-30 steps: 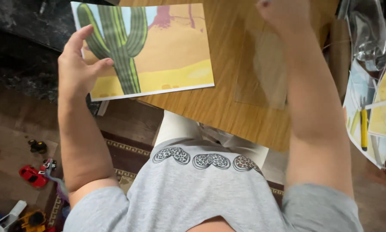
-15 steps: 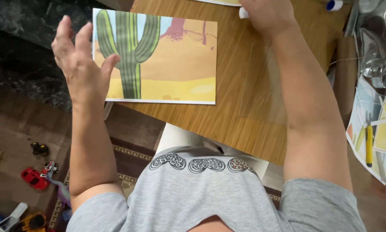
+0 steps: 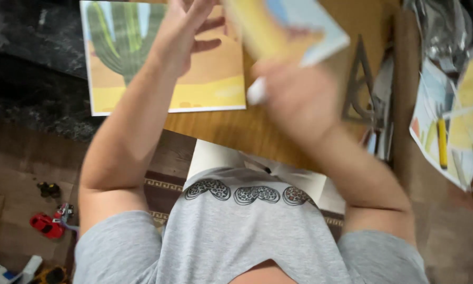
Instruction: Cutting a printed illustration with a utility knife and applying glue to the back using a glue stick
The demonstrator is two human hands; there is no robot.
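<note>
A desert picture with a green cactus (image 3: 136, 73) lies on the wooden table (image 3: 220, 129), reaching its left edge. My left hand (image 3: 186, 31) hovers over the picture's right part, empty, with its fingers apart. My right hand (image 3: 294, 97) is raised and blurred. It holds a smaller yellow and blue picture card (image 3: 294, 26) tilted in the air. A white stick-like thing (image 3: 257, 90) shows at the same hand; I cannot tell what it is.
A clear triangle ruler (image 3: 362, 79) lies right of my right hand. Loose printed sheets and a yellow pen (image 3: 442, 142) sit at the far right, with a plastic bag (image 3: 441, 26) above them. A white sheet (image 3: 215, 158) rests on my lap. Toys, one a red car (image 3: 44, 223), lie on the floor.
My right hand has come up from the table's far side with the picture card. My left hand has moved right, from the cactus picture's left edge to above its right part.
</note>
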